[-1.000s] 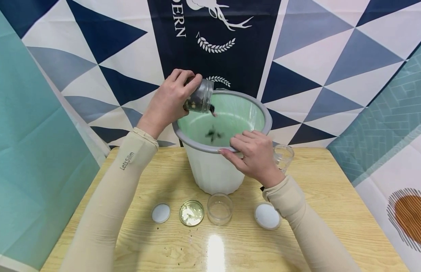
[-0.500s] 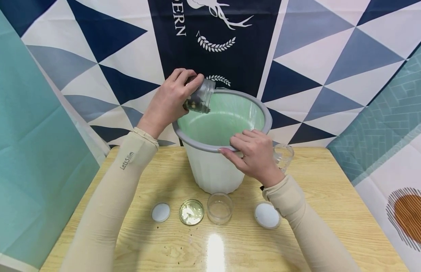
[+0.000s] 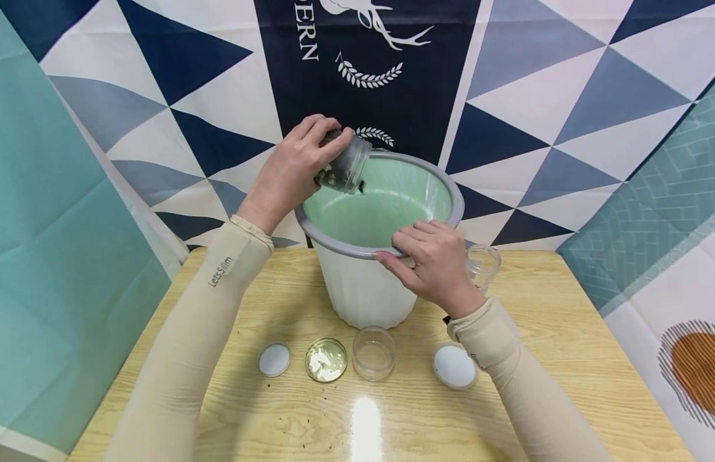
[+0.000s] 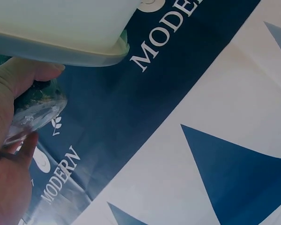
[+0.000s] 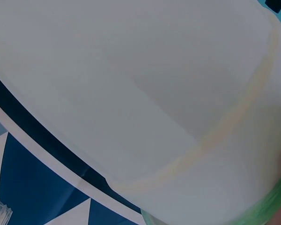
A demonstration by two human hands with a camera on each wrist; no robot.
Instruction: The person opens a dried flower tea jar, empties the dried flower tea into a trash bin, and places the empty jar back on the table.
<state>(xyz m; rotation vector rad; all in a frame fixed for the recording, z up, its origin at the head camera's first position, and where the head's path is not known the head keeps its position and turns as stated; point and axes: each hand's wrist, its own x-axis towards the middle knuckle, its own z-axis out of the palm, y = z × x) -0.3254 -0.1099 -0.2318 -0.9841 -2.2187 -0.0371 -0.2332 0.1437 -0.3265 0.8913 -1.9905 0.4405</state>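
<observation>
My left hand (image 3: 296, 163) grips a clear jar (image 3: 354, 168) tipped on its side over the left rim of a white trash bin (image 3: 365, 289). Dark contents with some pale bits show through the jar's wall. One small dark bit hangs at its mouth. Green liner covers the inside of the bin, under a grey rim. With fingers over the near right rim and thumb outside, my right hand (image 3: 429, 263) holds the bin. The left wrist view shows fingers around the jar (image 4: 42, 110) beside the bin's rim. In the right wrist view, the bin's wall (image 5: 107, 93) hides most of the hand.
On the wooden table (image 3: 536, 359) in front of the bin lie a small white lid (image 3: 274, 360), a gold lid (image 3: 326, 360), a clear round dish (image 3: 374, 354) and a larger white lid (image 3: 454, 366). Another clear jar (image 3: 484, 264) stands behind my right wrist. Dark crumbs dot the table.
Dark bits that were falling into the bin a second ago are out of the air. The jar has shifted slightly right, and a new dark bit shows at its mouth. My right hand stays put.
</observation>
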